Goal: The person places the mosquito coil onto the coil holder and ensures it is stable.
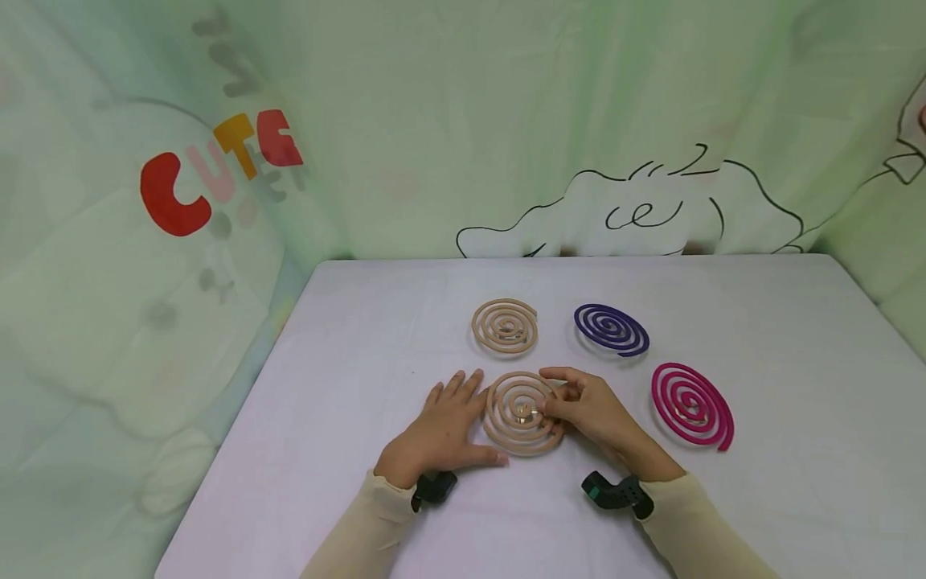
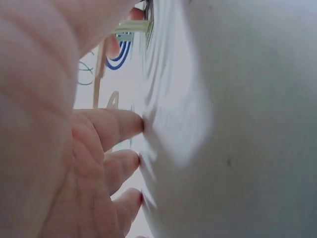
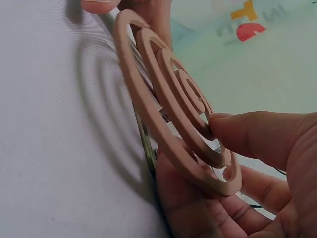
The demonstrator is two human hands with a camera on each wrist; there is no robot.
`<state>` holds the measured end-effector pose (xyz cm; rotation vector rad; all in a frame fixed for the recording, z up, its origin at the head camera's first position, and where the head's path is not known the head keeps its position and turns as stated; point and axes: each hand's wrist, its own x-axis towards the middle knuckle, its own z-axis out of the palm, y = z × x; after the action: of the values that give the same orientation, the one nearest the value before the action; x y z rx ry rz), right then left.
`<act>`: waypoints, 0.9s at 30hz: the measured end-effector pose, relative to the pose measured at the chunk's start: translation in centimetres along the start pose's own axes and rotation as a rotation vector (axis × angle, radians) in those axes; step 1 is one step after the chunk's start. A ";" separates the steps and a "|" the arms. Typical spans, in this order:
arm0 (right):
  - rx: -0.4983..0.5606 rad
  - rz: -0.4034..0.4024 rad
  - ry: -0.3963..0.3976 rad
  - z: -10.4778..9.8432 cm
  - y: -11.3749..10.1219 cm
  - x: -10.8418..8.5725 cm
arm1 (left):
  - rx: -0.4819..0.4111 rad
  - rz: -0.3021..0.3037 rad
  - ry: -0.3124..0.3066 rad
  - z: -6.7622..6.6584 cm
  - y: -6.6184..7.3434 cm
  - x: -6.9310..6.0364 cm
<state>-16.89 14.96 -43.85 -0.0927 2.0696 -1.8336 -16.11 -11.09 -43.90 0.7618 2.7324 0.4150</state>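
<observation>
A tan mosquito coil (image 1: 524,451) sits slightly raised over the white table in front of me. My right hand (image 1: 596,410) pinches its right side, thumb on top and fingers beneath, as the right wrist view shows closely. Under the coil (image 3: 144,106) a thin metal stand (image 3: 145,141) is partly visible, mostly hidden by coil and fingers. On the other side, my left hand (image 1: 444,430) lies with spread, fairly straight fingers beside the coil's left edge. In the left wrist view its fingertips (image 2: 131,122) touch the tabletop.
Behind the held coil is another tan mosquito coil (image 1: 509,325). A dark purple coil (image 1: 610,326) stands back right, and a pink coil (image 1: 690,400) lies right of my right hand. The white table (image 1: 347,362) meets a printed green curtain (image 1: 434,121) at the back.
</observation>
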 end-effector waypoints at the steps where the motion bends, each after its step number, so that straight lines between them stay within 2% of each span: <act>1: -0.010 -0.005 0.002 0.0 0.0 -0.1 | -0.006 -0.005 0.005 -0.1 -0.1 0.0; 6: -0.146 -0.060 0.039 -0.3 -0.2 -0.4 | -0.056 -0.022 0.036 -0.3 -0.3 -0.2; 10: -0.231 -0.113 0.037 -0.7 -0.4 -0.9 | -0.095 0.001 0.071 -0.3 -0.4 -0.1; 17: -0.264 -0.144 -0.083 -1.2 -0.4 -1.4 | -0.132 0.065 0.093 0.2 -0.3 0.3; 23: -0.265 -0.192 -0.220 -1.9 -0.4 -1.5 | -0.099 0.108 0.121 0.4 -0.1 0.5; 27: -0.301 -0.204 -0.245 -2.0 -0.5 -1.4 | -0.087 0.122 0.130 0.4 0.1 0.6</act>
<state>-16.32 17.21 -42.86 -0.5968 2.2045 -1.5112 -16.44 -10.65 -44.36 0.9117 2.7738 0.6257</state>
